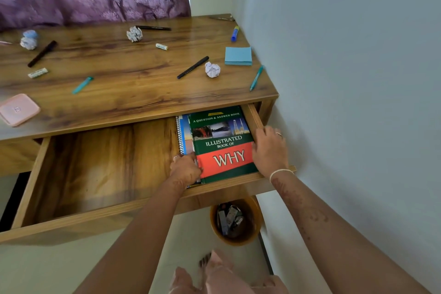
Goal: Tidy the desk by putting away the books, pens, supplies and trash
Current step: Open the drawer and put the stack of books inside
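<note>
Gripping the book [223, 145] at opposite edges, left hand [186, 170] and right hand [270, 150] (set apart) sit inside the drawer [100, 164]; notebook [183, 131] beneath.

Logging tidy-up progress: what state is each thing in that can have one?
drawer: pulled open.
green book: flat in the drawer's right end, on a spiral notebook.
left hand: holds the green book's left edge.
right hand: holds its right edge.
waste bin: partly filled, under the desk.
nearest paper ball: crumpled, on the desk.

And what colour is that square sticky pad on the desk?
Light blue. The sticky pad shows best in the head view.
</note>
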`<state>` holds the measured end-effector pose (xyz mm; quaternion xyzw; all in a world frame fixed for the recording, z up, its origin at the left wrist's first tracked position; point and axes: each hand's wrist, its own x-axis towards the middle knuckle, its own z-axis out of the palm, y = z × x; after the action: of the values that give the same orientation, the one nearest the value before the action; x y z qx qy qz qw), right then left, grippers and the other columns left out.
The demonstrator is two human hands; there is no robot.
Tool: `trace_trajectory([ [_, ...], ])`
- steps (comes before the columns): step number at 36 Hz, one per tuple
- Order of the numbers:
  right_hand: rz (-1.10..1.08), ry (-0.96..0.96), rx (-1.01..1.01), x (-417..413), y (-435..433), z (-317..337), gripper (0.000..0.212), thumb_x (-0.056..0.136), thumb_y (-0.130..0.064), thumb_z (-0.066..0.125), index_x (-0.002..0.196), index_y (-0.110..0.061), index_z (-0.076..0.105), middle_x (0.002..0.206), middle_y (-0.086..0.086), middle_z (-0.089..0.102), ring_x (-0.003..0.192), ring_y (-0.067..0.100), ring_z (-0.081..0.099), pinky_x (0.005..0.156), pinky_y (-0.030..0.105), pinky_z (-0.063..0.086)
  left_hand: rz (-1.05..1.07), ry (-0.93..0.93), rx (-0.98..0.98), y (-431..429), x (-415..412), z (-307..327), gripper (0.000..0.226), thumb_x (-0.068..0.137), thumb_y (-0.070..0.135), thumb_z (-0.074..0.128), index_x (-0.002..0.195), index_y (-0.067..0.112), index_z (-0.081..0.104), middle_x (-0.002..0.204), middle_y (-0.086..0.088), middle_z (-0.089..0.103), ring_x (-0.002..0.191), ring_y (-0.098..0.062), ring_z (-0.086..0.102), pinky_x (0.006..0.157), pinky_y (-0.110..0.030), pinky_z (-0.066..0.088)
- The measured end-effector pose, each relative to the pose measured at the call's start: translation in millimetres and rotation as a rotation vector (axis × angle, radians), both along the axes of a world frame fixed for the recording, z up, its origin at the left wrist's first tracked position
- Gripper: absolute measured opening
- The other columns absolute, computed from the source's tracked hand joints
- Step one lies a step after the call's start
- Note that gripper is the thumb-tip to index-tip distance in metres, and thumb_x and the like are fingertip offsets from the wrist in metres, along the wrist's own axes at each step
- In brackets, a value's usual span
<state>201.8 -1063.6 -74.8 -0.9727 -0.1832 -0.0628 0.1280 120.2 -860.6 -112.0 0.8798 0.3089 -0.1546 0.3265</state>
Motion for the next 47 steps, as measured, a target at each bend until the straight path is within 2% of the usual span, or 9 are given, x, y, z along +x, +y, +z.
trace_trajectory([
  [2,-0.079,0.031,0.127,3.9,-4.2,-3.3,0.038,0.091,-0.030,0.061,0.126,-0.017,0.050,0.128,0.006,0.051,0.118,0.021,0.050,0.096,0.034,0.046,0.067,-0.046,-0.046,1.0,0.1,1.4,0.035,0.086,0.015,0.066,0.120,0.019,0.062,0.117,-0.008,0.065,0.108,-0.024,0.059,0.089,-0.029,0.050],
  [5,-0.199,0.122,0.344,6.2,-7.5,-3.2,0.038,0.095,-0.024,0.057,0.131,-0.020,0.046,0.134,0.006,0.046,0.122,0.021,0.049,0.089,0.032,0.050,0.230,-0.148,-0.163,0.8,-1.4,3.5,0.032,0.090,0.004,0.063,0.121,0.003,0.061,0.117,-0.009,0.063,0.098,-0.021,0.056,0.088,-0.031,0.049],
  [11,-0.168,0.212,0.396,9.9,-11.2,-8.4,0.032,0.098,-0.023,0.052,0.130,-0.023,0.050,0.132,0.002,0.050,0.120,0.019,0.051,0.082,0.027,0.050,0.363,-0.194,-0.297,4.4,-3.1,1.6,0.017,0.087,-0.001,0.061,0.092,0.015,0.064,0.107,-0.009,0.067,0.100,-0.028,0.062,0.092,-0.046,0.055],
  [17,-0.155,0.211,0.396,12.1,-10.8,-11.9,0.032,0.098,-0.025,0.051,0.130,-0.024,0.050,0.132,0.003,0.049,0.121,0.017,0.050,0.076,0.023,0.049,0.381,-0.171,-0.288,3.3,-0.8,-1.5,0.026,0.089,0.002,0.061,0.111,0.014,0.071,0.116,-0.007,0.069,0.106,-0.023,0.062,0.092,-0.040,0.055],
  [22,-0.156,0.201,0.401,13.9,-11.7,-14.6,0.031,0.098,-0.026,0.052,0.129,-0.025,0.050,0.132,0.003,0.049,0.121,0.017,0.049,0.076,0.022,0.048,0.364,-0.144,-0.299,4.1,-1.6,-2.2,0.027,0.088,0.007,0.064,0.113,0.015,0.069,0.113,-0.005,0.069,0.104,-0.023,0.063,0.092,-0.041,0.055],
  [26,-0.159,0.190,0.389,14.2,-9.9,-14.9,0.030,0.098,-0.026,0.051,0.128,-0.025,0.050,0.131,0.003,0.050,0.121,0.017,0.049,0.075,0.024,0.049,0.402,-0.149,-0.458,2.0,-0.3,1.1,0.033,0.087,0.000,0.066,0.119,0.007,0.061,0.109,-0.006,0.067,0.104,-0.021,0.061,0.098,-0.042,0.051],
  [30,-0.167,0.176,0.367,11.7,-8.8,-14.1,0.031,0.098,-0.028,0.051,0.129,-0.024,0.050,0.130,0.003,0.051,0.119,0.017,0.050,0.078,0.028,0.052,0.397,-0.145,-0.568,0.7,1.8,2.2,0.034,0.080,-0.009,0.070,0.111,0.003,0.062,0.109,-0.009,0.069,0.105,-0.024,0.063,0.101,-0.043,0.049],
  [41,-0.173,0.169,0.315,9.3,-6.6,-11.2,0.034,0.097,-0.029,0.051,0.130,-0.023,0.048,0.130,0.005,0.050,0.117,0.020,0.052,0.079,0.033,0.054,0.370,-0.145,-0.660,6.9,-0.3,5.2,0.044,0.081,-0.009,0.069,0.123,-0.001,0.055,0.117,-0.014,0.065,0.112,-0.026,0.060,0.101,-0.038,0.048],
  [47,-0.180,0.187,0.299,8.1,-4.6,-9.1,0.036,0.096,-0.030,0.051,0.131,-0.024,0.047,0.131,0.005,0.049,0.118,0.019,0.051,0.079,0.034,0.055,0.369,-0.141,-0.684,6.3,-1.3,5.7,0.040,0.080,-0.008,0.071,0.118,-0.001,0.059,0.117,-0.015,0.067,0.108,-0.026,0.063,0.100,-0.037,0.050],
])
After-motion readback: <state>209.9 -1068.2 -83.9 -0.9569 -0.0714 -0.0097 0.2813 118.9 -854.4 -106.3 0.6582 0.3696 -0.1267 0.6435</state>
